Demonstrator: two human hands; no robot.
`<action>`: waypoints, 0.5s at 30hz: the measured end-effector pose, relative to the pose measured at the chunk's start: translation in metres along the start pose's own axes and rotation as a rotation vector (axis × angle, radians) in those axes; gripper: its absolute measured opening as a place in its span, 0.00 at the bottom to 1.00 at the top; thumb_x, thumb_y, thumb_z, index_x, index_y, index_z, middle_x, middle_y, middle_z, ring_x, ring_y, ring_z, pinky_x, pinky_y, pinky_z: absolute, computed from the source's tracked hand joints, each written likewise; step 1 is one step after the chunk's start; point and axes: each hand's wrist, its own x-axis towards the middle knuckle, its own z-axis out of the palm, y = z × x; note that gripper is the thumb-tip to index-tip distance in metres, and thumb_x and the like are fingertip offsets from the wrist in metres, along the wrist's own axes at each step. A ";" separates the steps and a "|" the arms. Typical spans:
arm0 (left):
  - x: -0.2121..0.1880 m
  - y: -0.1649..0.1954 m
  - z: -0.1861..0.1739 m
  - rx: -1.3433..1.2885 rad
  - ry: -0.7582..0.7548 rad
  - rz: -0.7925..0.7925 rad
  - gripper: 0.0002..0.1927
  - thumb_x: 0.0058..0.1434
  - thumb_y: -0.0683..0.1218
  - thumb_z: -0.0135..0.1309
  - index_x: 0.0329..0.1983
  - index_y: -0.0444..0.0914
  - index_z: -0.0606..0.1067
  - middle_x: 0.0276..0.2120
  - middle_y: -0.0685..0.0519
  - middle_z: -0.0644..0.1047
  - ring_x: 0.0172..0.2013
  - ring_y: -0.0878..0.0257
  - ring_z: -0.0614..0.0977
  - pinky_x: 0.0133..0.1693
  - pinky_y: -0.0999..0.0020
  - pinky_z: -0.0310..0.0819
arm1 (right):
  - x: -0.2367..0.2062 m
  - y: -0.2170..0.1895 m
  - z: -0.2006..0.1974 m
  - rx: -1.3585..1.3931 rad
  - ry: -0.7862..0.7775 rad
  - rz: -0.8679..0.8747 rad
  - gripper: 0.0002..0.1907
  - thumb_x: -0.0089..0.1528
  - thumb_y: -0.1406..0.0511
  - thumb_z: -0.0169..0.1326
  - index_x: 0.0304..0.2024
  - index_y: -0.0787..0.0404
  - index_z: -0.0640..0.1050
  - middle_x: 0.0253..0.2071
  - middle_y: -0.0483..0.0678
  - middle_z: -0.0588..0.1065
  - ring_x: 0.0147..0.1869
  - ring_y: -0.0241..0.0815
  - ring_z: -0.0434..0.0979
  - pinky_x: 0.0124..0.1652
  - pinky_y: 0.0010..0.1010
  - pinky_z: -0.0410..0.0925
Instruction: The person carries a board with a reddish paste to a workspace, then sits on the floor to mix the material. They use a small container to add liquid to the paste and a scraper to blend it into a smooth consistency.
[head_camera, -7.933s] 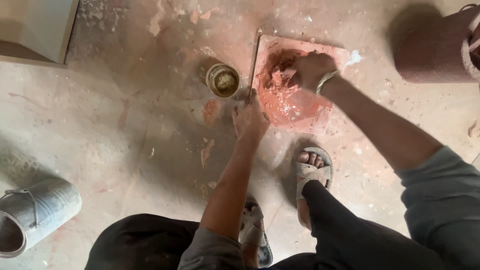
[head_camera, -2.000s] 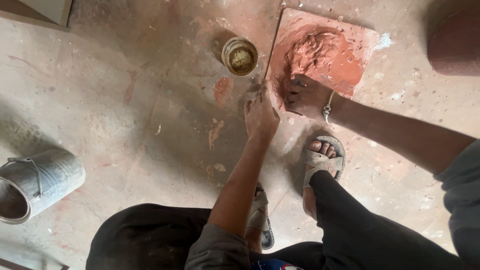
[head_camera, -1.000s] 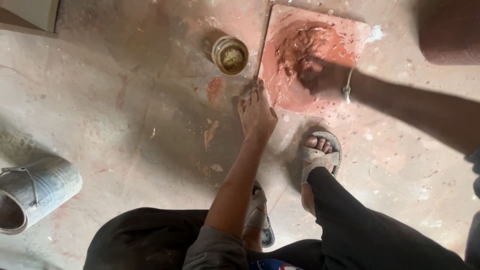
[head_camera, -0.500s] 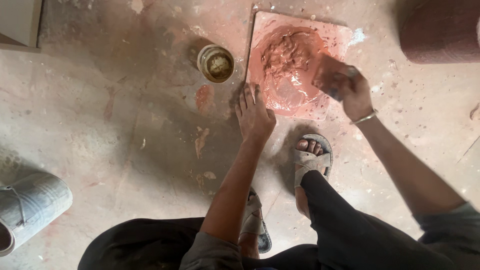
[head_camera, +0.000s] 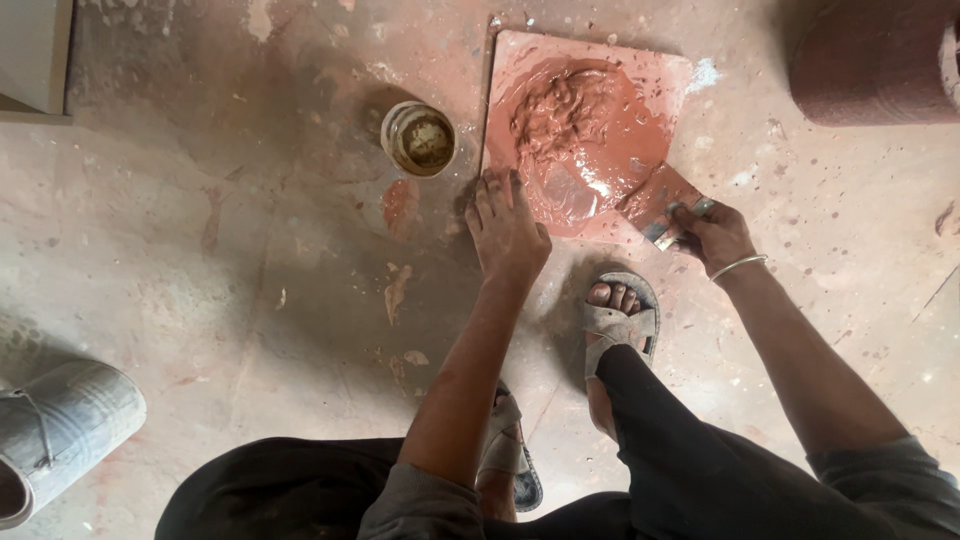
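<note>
The left hand (head_camera: 507, 228) presses flat, fingers spread, on the floor (head_camera: 250, 300) at the tile's (head_camera: 680, 80) seven o'clock corner. At four o'clock, the right hand (head_camera: 712, 232) grips a scraper (head_camera: 655, 205) in red paste (head_camera: 580, 130). A tin (head_camera: 420, 138) stands at nine o'clock.

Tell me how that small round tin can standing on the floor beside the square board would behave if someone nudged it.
The small round tin can stands upright on the rough concrete floor, so a low nudge would probably slide it with some drag. A higher push might tip it, and then it would likely roll on its curved side. It looks smeared inside with a dark residue, so it may be grimy and a bit slippery to grip.
</note>
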 end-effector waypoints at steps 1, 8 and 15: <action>0.000 0.000 0.000 0.009 -0.002 0.003 0.42 0.55 0.51 0.54 0.73 0.36 0.58 0.71 0.35 0.57 0.71 0.41 0.58 0.67 0.39 0.50 | -0.002 -0.003 0.002 -0.006 -0.011 -0.010 0.09 0.67 0.68 0.57 0.48 0.67 0.78 0.35 0.48 0.79 0.34 0.37 0.80 0.35 0.28 0.76; 0.001 -0.004 0.001 0.031 -0.035 0.019 0.44 0.55 0.50 0.55 0.75 0.36 0.56 0.71 0.36 0.58 0.70 0.42 0.59 0.68 0.41 0.50 | -0.002 -0.019 0.077 -0.011 -0.007 -0.123 0.10 0.66 0.69 0.58 0.49 0.67 0.78 0.37 0.51 0.80 0.34 0.38 0.81 0.29 0.27 0.74; 0.003 -0.004 -0.003 0.039 -0.085 0.007 0.44 0.55 0.50 0.56 0.74 0.37 0.54 0.71 0.37 0.58 0.69 0.43 0.60 0.67 0.39 0.48 | 0.019 -0.050 0.116 0.203 -0.076 -0.224 0.10 0.66 0.75 0.54 0.50 0.68 0.77 0.41 0.54 0.80 0.37 0.41 0.82 0.32 0.27 0.78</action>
